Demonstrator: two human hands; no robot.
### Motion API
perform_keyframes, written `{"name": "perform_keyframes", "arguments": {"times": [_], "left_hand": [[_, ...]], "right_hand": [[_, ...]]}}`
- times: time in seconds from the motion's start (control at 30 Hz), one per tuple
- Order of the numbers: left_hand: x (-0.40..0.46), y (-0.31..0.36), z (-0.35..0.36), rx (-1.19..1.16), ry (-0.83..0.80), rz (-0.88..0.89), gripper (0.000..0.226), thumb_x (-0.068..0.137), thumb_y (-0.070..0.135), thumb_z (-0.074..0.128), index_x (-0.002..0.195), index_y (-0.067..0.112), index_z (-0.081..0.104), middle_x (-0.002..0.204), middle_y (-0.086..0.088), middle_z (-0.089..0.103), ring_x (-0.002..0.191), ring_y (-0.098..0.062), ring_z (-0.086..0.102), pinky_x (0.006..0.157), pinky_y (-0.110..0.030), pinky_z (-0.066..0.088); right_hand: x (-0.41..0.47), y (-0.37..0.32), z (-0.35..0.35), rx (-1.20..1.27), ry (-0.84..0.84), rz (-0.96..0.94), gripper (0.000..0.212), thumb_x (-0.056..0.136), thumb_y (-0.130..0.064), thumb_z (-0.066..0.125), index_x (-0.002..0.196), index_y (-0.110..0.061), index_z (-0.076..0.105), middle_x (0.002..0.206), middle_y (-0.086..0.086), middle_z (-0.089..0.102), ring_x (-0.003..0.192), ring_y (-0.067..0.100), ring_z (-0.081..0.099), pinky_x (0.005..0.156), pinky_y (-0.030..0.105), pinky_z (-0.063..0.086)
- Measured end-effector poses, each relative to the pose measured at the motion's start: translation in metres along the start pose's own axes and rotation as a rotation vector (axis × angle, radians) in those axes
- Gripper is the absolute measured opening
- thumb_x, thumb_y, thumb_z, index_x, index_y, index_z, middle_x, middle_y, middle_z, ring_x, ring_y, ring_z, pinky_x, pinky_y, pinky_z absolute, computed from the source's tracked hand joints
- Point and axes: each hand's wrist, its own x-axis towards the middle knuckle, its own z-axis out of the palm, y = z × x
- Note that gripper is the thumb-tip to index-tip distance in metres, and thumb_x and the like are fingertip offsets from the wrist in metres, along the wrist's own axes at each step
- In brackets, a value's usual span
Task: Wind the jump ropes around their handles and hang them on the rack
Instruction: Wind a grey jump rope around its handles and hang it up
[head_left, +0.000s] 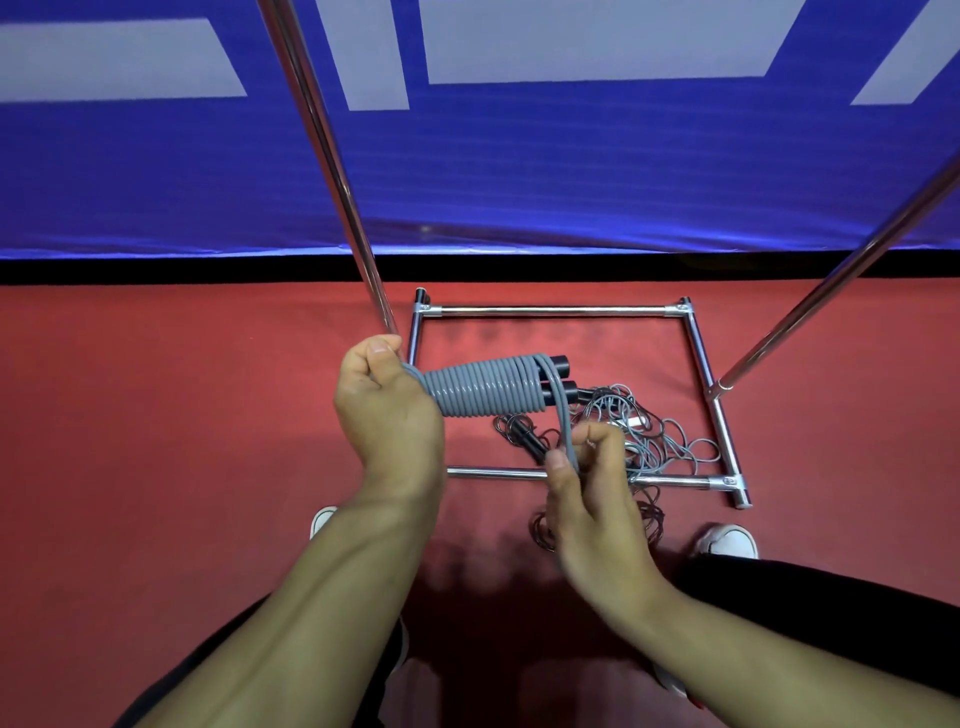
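Left hand (387, 410): clenched round the near end of the handles (558, 376), held level, long axis running rightward.
Grey rope (480, 392): coiled tight along them; its tail drops from the far end.
Right hand (589, 486): fingers pinch that tail just below, nearer the rack (550, 312).

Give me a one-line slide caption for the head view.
Left hand holds handles wound in grey jump rope; right hand pinches the loose end above tangled ropes inside the rack base.

no readable text, blue banner (519, 171) shows only cropped pale shapes
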Motion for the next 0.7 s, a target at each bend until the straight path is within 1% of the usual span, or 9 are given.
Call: {"name": "perform_keyframes", "arguments": {"times": [0.13,0.2,0.23,0.3,0.37,0.43,0.5,0.63,0.7], "left_hand": [[0.006,-0.002,0.001,-0.046,0.031,-0.069,0.028,0.086,0.038,0.039,0.073,0.036,0.064,0.07,0.01,0.053,0.074,-0.018,0.052,0.083,-0.052,0.052],[0.005,-0.001,0.001,-0.027,0.04,-0.037,0.026,0.088,0.035,0.039,0.074,0.032,0.061,0.07,0.011,0.052,0.073,-0.017,0.051,0.081,-0.045,0.051],[0.002,0.0,0.001,-0.019,0.038,-0.023,0.025,0.09,0.032,0.039,0.076,0.032,0.059,0.07,0.012,0.052,0.072,-0.016,0.051,0.081,-0.043,0.05],[-0.001,0.0,0.003,-0.023,0.051,-0.035,0.026,0.095,0.027,0.04,0.077,0.031,0.059,0.07,0.012,0.053,0.07,-0.014,0.05,0.08,-0.041,0.05],[0.002,-0.003,0.005,-0.041,0.083,-0.093,0.028,0.097,0.023,0.041,0.076,0.03,0.059,0.07,0.01,0.053,0.071,-0.016,0.051,0.079,-0.042,0.051],[0.01,-0.005,0.004,-0.078,0.112,-0.116,0.029,0.097,0.02,0.041,0.077,0.028,0.06,0.069,0.007,0.053,0.072,-0.019,0.052,0.077,-0.041,0.05],[0.008,-0.001,0.005,-0.061,0.111,-0.018,0.025,0.097,0.019,0.04,0.082,0.022,0.06,0.07,0.008,0.053,0.071,-0.016,0.051,0.074,-0.034,0.045],[-0.019,0.009,0.012,0.001,0.007,0.211,0.02,0.099,0.014,0.042,0.089,0.018,0.058,0.069,0.015,0.052,0.065,0.006,0.051,0.065,-0.007,0.035],[-0.028,0.01,0.016,0.03,-0.037,0.265,0.021,0.1,0.013,0.042,0.088,0.018,0.058,0.068,0.015,0.052,0.065,0.008,0.051,0.065,-0.007,0.034]], "right_hand": [[0.011,-0.002,-0.002,-0.146,-0.001,-0.08,0.019,0.102,-0.023,0.046,0.097,-0.033,0.061,0.074,-0.016,0.058,0.068,0.004,0.053,0.067,0.016,0.04],[0.016,-0.002,-0.002,-0.153,-0.075,0.021,0.025,0.104,-0.018,0.045,0.097,-0.03,0.066,0.067,-0.006,0.057,0.066,0.02,0.055,0.067,0.021,0.042],[0.017,-0.003,-0.001,-0.085,-0.12,0.11,0.027,0.104,-0.016,0.043,0.097,-0.028,0.066,0.062,-0.003,0.053,0.061,0.024,0.052,0.065,0.025,0.044],[0.017,-0.007,0.003,0.214,-0.212,0.336,0.029,0.106,-0.017,0.037,0.101,-0.02,0.066,0.056,-0.001,0.039,0.044,0.016,0.037,0.052,0.026,0.04],[0.017,-0.015,0.003,0.444,-0.277,0.485,0.031,0.106,-0.021,0.036,0.105,-0.014,0.065,0.054,-0.005,0.03,0.04,0.009,0.02,0.045,0.024,0.022],[0.018,-0.025,0.0,0.576,-0.316,0.484,0.029,0.102,-0.027,0.043,0.096,-0.016,0.069,0.053,-0.005,0.029,0.04,0.007,0.016,0.046,0.024,0.009],[0.017,-0.039,-0.002,0.665,-0.35,0.425,0.026,0.094,-0.031,0.052,0.083,-0.019,0.072,0.052,-0.004,0.028,0.038,0.005,0.017,0.045,0.02,0.011],[0.012,-0.057,-0.003,0.777,-0.49,0.372,0.028,0.089,-0.03,0.047,0.073,-0.019,0.067,0.051,-0.003,0.03,0.036,0.004,0.019,0.043,0.012,0.021],[0.01,-0.053,-0.003,0.759,-0.565,0.385,0.03,0.091,-0.031,0.045,0.071,-0.021,0.065,0.052,-0.004,0.032,0.037,0.004,0.019,0.042,0.012,0.02]]}}
